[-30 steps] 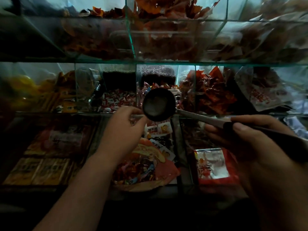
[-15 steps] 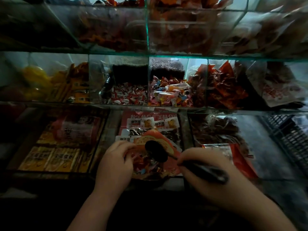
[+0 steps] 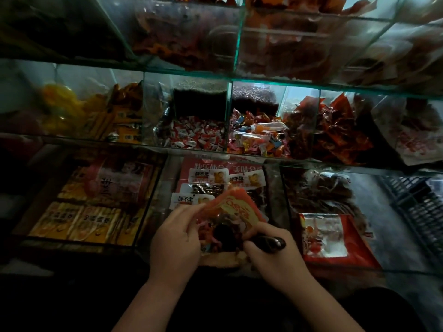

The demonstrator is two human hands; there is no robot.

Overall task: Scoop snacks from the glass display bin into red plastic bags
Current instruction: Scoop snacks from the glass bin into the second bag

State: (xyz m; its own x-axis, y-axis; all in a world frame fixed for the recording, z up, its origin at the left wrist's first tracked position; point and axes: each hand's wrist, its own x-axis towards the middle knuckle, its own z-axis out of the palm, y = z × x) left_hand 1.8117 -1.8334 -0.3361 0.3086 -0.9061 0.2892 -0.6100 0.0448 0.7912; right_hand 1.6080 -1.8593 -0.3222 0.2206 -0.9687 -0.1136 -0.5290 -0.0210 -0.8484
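**Scoop (image 3: 269,243) bowl down in the red bag (image 3: 231,210) at the case's front edge**

The red bag is held up at the near edge of the lower middle compartment, with a glass divider close on either side. The green-edged glass bin (image 3: 229,104) of wrapped snacks (image 3: 256,140) stands above and behind it. To the right a second red bag (image 3: 335,238) lies flat. Beyond it, bare glass runs free up to a black crate (image 3: 419,207). The left grip (image 3: 176,238) is closed on the bag's left rim, with thumb and fingers pinching it. The right grip (image 3: 271,257) is curled round the scoop's dark handle and touches the bag's right edge. The scoop's bowl sits inside the bag's mouth.
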